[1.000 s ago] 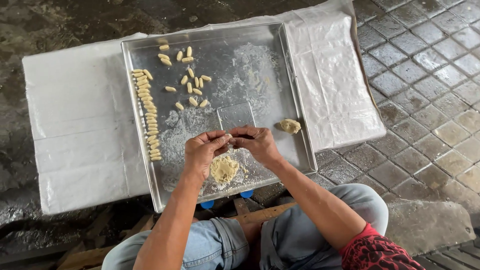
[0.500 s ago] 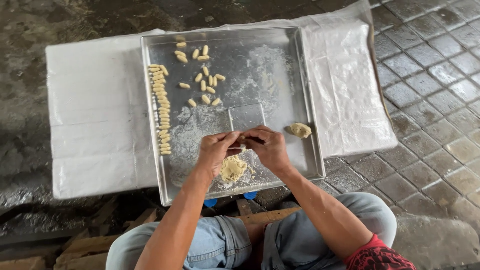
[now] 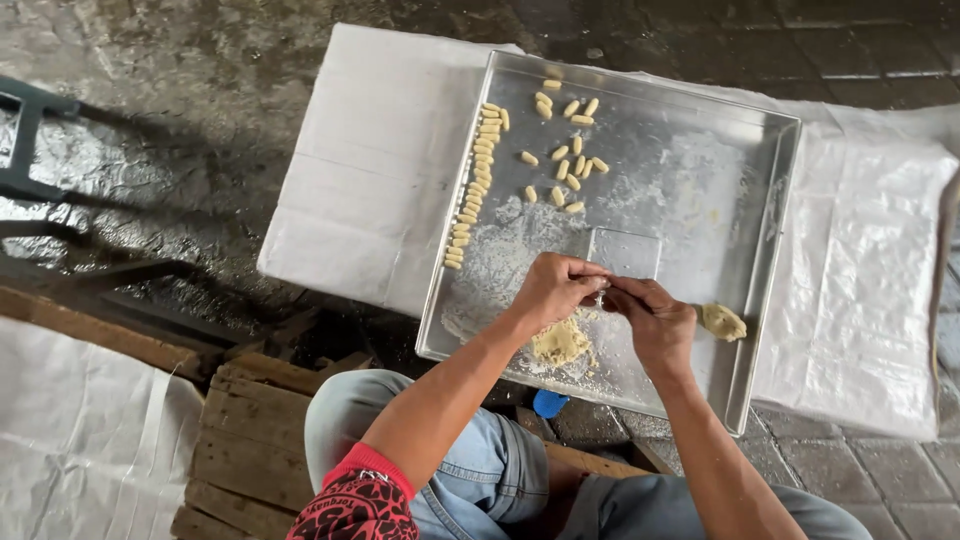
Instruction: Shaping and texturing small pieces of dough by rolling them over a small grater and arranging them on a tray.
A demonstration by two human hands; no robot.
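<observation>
Over the near part of a floured metal tray [image 3: 770, 240], my left hand [image 3: 553, 289] and my right hand [image 3: 655, 318] meet fingertip to fingertip, pinching a small bit of dough between them. A yellowish dough lump [image 3: 560, 342] lies on the tray just under my left hand. Another smaller lump [image 3: 722, 321] sits to the right of my right hand. A long row of small shaped dough pieces [image 3: 474, 185] lines the tray's left side, and several loose pieces [image 3: 566, 165] are scattered near the far edge.
The tray rests on a white woven sheet [image 3: 370, 170] spread over a low surface. Wet dark floor [image 3: 170, 110] lies at left, paving tiles [image 3: 880, 480] at right. A wooden pallet [image 3: 250, 440] and another white sack [image 3: 80, 440] are near my knees.
My view has swung so the tray now sits tilted and further right in the frame. Both hands stay together over the near part of the tray, working the dough.
</observation>
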